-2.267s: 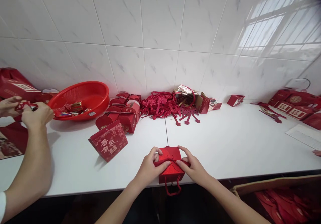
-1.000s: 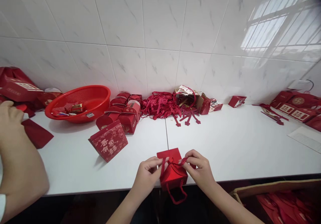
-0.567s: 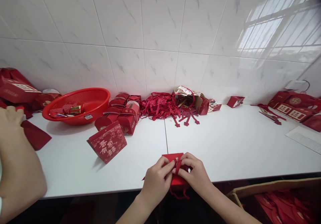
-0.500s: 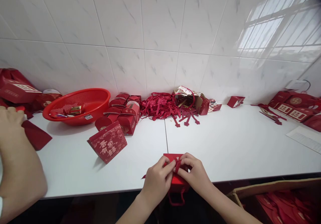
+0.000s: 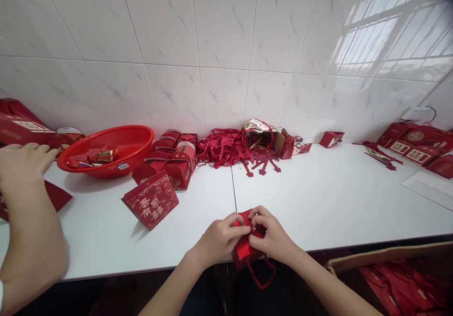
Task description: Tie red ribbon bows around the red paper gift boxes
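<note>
Red gift box [image 5: 242, 254] is sitting at the near edge of the white table [image 5: 318, 198], on the near side of the ribbon pile [image 5: 226, 148]. Dark red ribbon [image 5: 252, 229] is crossing its top; red cord handle [image 5: 264, 285] is hanging off its near side, past the table edge. Left hand [image 5: 222, 236] is pinching the ribbon between bent fingers. Right hand [image 5: 271, 233] is curling fingers and thumb around the same spot; can't tell if they're gripping.

Rest, relative to the ribbon pile: boxes with handles [image 5: 182, 170] are crowding its left, lettered box [image 5: 152, 200] is leaning nearer and left of it. Red basket [image 5: 134, 155] is standing further left, holding small packets. Co-worker's hand [image 5: 26, 160] is hovering left of the basket. Carton [image 5: 278, 141] is touching its right. More red boxes [image 5: 417, 141] are standing far right.
</note>
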`<state>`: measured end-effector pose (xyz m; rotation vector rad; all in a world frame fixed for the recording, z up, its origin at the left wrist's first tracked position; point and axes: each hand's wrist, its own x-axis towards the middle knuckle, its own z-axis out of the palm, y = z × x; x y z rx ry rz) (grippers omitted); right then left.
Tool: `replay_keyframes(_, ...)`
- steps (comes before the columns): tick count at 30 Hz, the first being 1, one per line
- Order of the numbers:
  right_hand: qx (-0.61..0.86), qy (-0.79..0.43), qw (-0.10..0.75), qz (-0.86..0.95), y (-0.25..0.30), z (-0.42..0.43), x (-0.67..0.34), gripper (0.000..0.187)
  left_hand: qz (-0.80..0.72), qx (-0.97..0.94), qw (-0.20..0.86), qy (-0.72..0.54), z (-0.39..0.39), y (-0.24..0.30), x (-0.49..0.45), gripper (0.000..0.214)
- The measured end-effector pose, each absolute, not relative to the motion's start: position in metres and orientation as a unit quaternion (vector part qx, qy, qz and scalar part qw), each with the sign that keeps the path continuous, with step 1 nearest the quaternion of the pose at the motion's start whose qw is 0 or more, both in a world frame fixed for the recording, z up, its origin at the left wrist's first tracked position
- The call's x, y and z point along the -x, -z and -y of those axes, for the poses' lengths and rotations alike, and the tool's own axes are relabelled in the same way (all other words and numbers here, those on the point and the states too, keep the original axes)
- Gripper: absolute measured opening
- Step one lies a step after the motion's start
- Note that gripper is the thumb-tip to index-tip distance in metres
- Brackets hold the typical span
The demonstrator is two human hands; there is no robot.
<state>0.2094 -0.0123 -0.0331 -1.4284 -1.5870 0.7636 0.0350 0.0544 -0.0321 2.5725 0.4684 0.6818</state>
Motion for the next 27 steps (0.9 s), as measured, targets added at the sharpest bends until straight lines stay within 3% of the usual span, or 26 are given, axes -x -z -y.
replay_keyframes(11, 0.586, -0.291, 0.422, 0.627, 0.040, 0.010, -0.206, 0.007, -0.145, -0.938, 0.217, -0.226, -0.072, 0.028, -0.035, 0.031)
replay_keyframes(19, 0.593, -0.301, 0.431, 0.610, 0.039, 0.007, -0.210, 0.004, -0.124, -0.925, 0.226, -0.279, -0.073, 0.032, -0.034, 0.023)
replay_keyframes(27, 0.622, -0.233, 0.425, 0.615, 0.042, 0.009, -0.229, 0.011, -0.257, -0.905, 0.232, -0.248, -0.073, 0.012, -0.019, 0.010)
